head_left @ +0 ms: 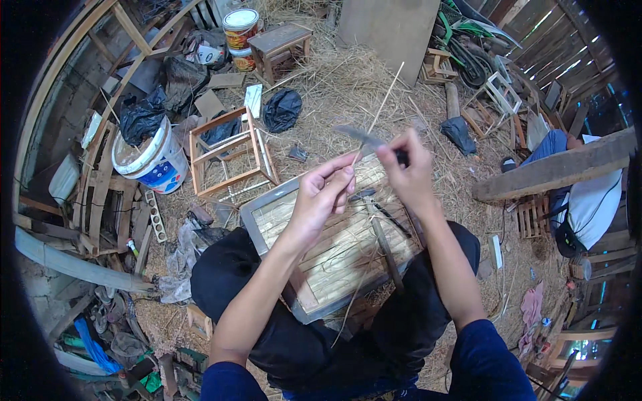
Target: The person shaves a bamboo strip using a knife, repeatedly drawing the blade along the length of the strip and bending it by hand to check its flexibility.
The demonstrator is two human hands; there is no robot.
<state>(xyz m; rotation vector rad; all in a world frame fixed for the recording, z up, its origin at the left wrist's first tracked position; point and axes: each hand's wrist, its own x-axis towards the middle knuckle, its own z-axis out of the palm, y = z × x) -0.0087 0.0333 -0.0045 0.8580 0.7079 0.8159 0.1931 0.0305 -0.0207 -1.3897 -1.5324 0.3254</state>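
My left hand [323,190] is closed, pinching a long thin cane-like strip [386,97] that slants up and away from me. In my right hand [409,167], closed round its dark handle, is a knife with a curved blade [358,135]. The blade crosses the strip just above my left fingers; whether it touches cannot be made out. Below both hands a framed panel of pale slats [277,217] rests across my lap. A hammer [384,247] with a long handle lies on the panel, beside a slim dark tool [393,219] and loose thin strips.
A wooden stool frame [231,155] stands at the left by a white bucket [152,160]. Farther off are stacked paint buckets [242,39] and a small wooden stool [281,43]. Straw covers the floor. At the right, a timber beam [555,167] juts in near another person [588,207].
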